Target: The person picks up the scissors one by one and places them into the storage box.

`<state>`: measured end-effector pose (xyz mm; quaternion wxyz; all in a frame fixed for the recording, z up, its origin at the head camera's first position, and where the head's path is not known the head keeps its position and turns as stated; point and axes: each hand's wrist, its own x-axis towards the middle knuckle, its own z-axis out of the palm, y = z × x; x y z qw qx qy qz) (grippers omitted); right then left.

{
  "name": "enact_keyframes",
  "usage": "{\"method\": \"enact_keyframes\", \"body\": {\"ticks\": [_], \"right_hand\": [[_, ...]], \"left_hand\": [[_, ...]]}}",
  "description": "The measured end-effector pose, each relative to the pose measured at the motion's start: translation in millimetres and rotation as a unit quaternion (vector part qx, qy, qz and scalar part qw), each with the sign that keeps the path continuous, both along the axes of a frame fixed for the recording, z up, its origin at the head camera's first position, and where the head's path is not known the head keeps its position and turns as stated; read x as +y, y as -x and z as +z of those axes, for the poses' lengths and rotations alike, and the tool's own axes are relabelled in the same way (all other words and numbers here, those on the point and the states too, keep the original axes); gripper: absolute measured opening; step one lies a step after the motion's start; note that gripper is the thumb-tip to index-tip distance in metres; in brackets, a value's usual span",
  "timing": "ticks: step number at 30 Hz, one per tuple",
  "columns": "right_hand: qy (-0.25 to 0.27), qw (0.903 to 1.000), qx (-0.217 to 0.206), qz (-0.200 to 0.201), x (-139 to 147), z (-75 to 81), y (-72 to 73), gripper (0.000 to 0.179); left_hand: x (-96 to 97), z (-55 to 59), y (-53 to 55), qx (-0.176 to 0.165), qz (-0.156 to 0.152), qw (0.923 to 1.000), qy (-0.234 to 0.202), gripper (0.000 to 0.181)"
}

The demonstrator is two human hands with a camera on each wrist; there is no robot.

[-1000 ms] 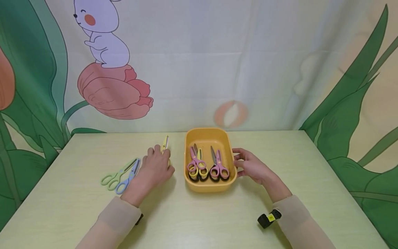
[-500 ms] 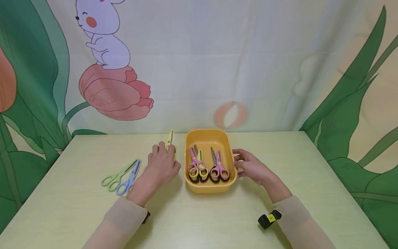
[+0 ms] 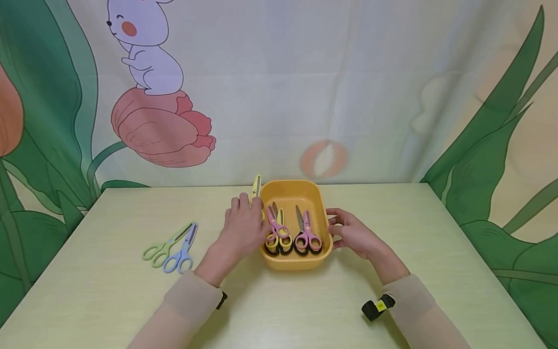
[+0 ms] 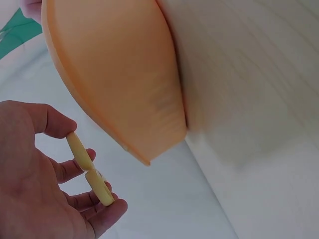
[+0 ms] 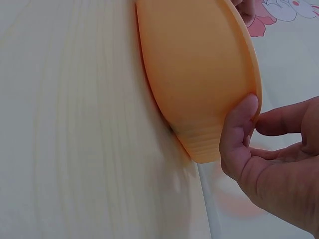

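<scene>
My left hand (image 3: 245, 220) holds a pair of yellow scissors (image 3: 256, 187) by the handles, blades pointing away, at the left rim of a yellow plastic bin (image 3: 292, 264). In the left wrist view the yellow handles (image 4: 100, 187) sit between thumb and fingers, beside the bin's outer wall (image 4: 119, 74). My right hand (image 3: 352, 231) pinches the bin's right rim; in the right wrist view its thumb (image 5: 239, 124) lies on the outer wall. Inside the bin lie several scissors, among them pink scissors (image 3: 307, 225) and others with yellow and black handles.
Green scissors (image 3: 167, 245) and blue scissors (image 3: 185, 246) lie side by side on the pale wooden table (image 3: 87, 291), left of the bin. Behind the table's far edge hangs a printed curtain (image 3: 261, 97) with a rabbit and flowers.
My left hand has carried the yellow scissors rightward, away from the green and blue ones, up to the bin's left rim. The right hand and bin have stayed in place.
</scene>
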<state>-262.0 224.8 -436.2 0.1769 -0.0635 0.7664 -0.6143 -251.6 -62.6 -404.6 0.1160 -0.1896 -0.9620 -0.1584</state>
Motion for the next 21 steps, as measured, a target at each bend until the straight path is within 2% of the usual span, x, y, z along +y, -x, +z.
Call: {"method": "enact_keyframes", "body": {"ticks": [9, 16, 21], "right_hand": [[0.000, 1.0000, 0.000, 0.003, -0.2, 1.2, -0.8, 0.054], [0.002, 1.0000, 0.000, 0.004, 1.3, 3.2, -2.3, 0.055], [0.005, 1.0000, 0.000, 0.007, 0.0, 3.7, -0.7, 0.054]], "left_hand": [[25.5, 5.2, -5.1, -0.023, -0.028, 0.9994, -0.002, 0.030], [43.9, 4.8, -8.1, -0.046, -0.054, 0.9975, -0.003, 0.034], [53.6, 4.5, -10.2, -0.050, -0.067, 0.9965, 0.001, 0.033]]}}
